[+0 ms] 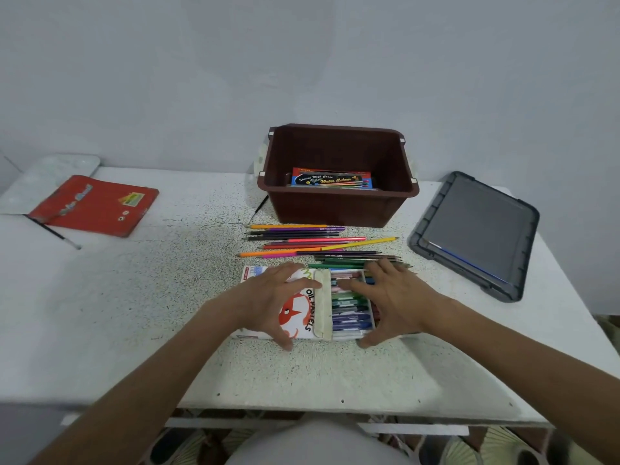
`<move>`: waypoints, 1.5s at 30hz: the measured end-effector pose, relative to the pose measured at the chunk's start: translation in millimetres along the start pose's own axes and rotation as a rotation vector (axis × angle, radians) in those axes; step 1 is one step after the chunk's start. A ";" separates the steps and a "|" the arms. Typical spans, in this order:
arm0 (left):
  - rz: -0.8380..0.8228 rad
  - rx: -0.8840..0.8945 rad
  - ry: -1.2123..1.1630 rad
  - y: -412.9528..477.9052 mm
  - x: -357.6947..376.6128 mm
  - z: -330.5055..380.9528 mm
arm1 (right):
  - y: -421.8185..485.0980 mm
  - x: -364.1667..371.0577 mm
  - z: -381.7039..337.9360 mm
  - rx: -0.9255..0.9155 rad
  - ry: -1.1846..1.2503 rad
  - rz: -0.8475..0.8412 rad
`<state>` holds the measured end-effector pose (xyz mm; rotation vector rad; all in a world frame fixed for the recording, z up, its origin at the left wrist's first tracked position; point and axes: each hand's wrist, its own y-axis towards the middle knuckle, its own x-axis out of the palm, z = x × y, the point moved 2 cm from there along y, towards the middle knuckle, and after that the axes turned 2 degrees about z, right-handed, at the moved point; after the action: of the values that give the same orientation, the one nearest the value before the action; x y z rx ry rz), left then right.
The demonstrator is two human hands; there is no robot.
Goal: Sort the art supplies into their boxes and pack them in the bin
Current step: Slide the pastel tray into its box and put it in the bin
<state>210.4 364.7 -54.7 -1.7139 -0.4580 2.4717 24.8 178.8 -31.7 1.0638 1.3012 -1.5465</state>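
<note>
An open oil pastels box (312,317) lies at the table's middle front, its white printed lid folded out to the left and its tray of coloured pastels (350,305) on the right. My left hand (271,297) grips the lid across its near and far edges. My right hand (389,297) grips the tray the same way, fingers over the pastels. Behind the box lie several loose coloured pencils (318,245). Farther back stands the brown bin (339,209), with a water colour box (332,178) inside.
A grey bin lid (476,229) lies at the right. A red pad (97,204), a white palette (50,176) and a thin paintbrush (53,231) sit at the far left. Another brush (261,203) leans by the bin's left side. The table's front edge (335,411) is close.
</note>
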 end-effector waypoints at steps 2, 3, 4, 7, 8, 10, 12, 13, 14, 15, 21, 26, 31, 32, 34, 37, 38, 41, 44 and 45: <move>0.017 0.006 -0.006 -0.7 1.7 -1.5 | -1.2 1.1 -2.5 0.002 0.013 0.025; 0.026 0.011 -0.007 -0.9 2.5 -2.3 | -1.8 1.8 -3.4 -0.001 0.027 0.028; 0.032 0.017 -0.011 -1.5 3.7 -3.0 | -2.6 3.0 -3.9 -0.003 0.045 0.025; 0.035 0.028 -0.034 -2.4 5.8 -3.8 | -4.8 6.9 -4.6 0.001 0.063 0.012; 0.032 0.029 -0.039 -2.1 5.4 -4.4 | -4.9 7.8 -4.9 0.005 0.057 0.017; 0.017 0.028 -0.045 -0.2 4.4 -5.5 | -4.7 8.8 -5.7 0.021 0.055 0.028; 0.003 0.019 -0.044 1.8 3.7 -5.2 | -5.5 9.5 -6.6 0.038 0.061 0.046; 0.002 0.010 -0.040 2.4 3.9 -4.6 | -6.5 10.4 -7.2 0.039 0.065 0.062; 0.006 0.002 -0.036 1.8 4.5 -4.4 | -7.1 11.1 -8.0 0.037 0.072 0.079; 0.013 -0.002 -0.036 1.1 5.2 -4.5 | -7.7 12.0 -8.7 0.033 0.081 0.091; -0.006 -0.004 -0.102 0.3 4.1 -5.3 | -5.5 14.3 -11.4 0.063 0.093 0.101; 0.002 0.003 -0.080 -1.6 8.4 -5.1 | -4.3 20.5 -27.4 0.040 0.134 0.162; 0.038 -0.004 -0.076 -1.4 14.6 -8.2 | -3.5 20.5 -29.3 0.089 0.140 0.168; 0.043 -0.003 -0.076 -1.1 14.9 -8.2 | -4.5 20.3 -28.9 0.082 0.164 0.166; 0.060 0.004 -0.071 -2.2 16.2 -8.3 | -7.7 19.4 -26.5 0.062 0.233 0.150; 0.080 0.008 -0.058 -3.3 18.2 -9.2 | -15.0 17.3 -16.1 0.104 0.318 0.145; 0.085 0.007 -0.055 -3.2 18.5 -9.2 | -18.1 17.6 -11.6 0.146 0.347 0.165; 0.103 0.006 -0.045 -3.2 18.9 -8.6 | -27.3 23.5 0.9 0.321 0.398 0.291; 0.110 0.000 -0.035 -4.0 19.9 -8.1 | -32.6 34.2 -0.3 0.444 0.603 0.332; 0.108 -0.001 -0.035 -3.9 19.9 -7.6 | -33.0 36.5 -4.8 0.454 0.688 0.340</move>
<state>209.9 374.7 -73.9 -1.7427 -0.3794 2.5801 -16.9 184.7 -57.5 2.1220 1.1145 -1.2786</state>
